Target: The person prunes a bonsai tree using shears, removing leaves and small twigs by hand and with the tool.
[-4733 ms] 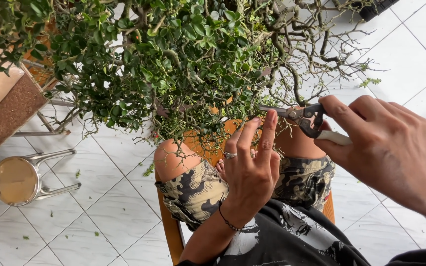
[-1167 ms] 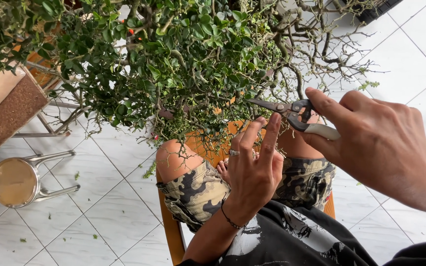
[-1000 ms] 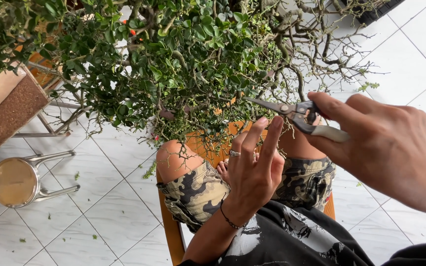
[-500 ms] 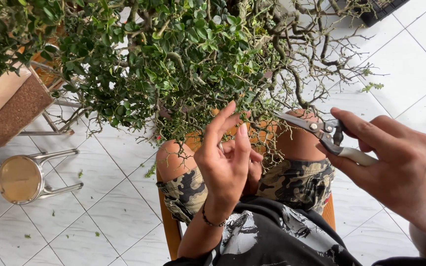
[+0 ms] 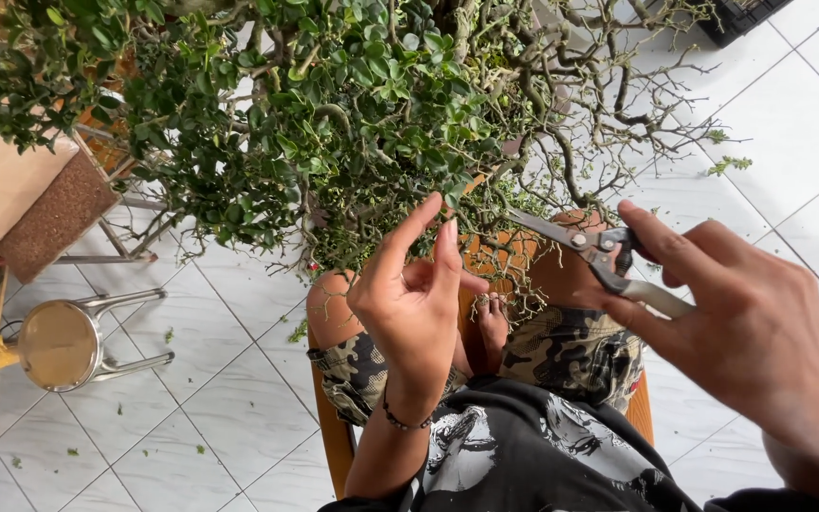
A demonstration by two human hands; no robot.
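Right hand (image 5: pixel 751 332) grips the shears (image 5: pixel 585 251) at the shrub's (image 5: pixel 334 114) twigs; left hand (image 5: pixel 414 294) open, empty.

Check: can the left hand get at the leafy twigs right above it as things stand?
Probably yes. The left hand is open and holds nothing, its fingertips already at the hanging green twigs. The shears in the right hand sit off to the side.

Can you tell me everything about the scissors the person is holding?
The shears look like metal, with grey blades and dark handles joined at a small pivot. The right hand grips the handles. The blades look nearly closed and point left into the thin bare twigs of the leafy bush. The left hand is raised nearby, apart from them.
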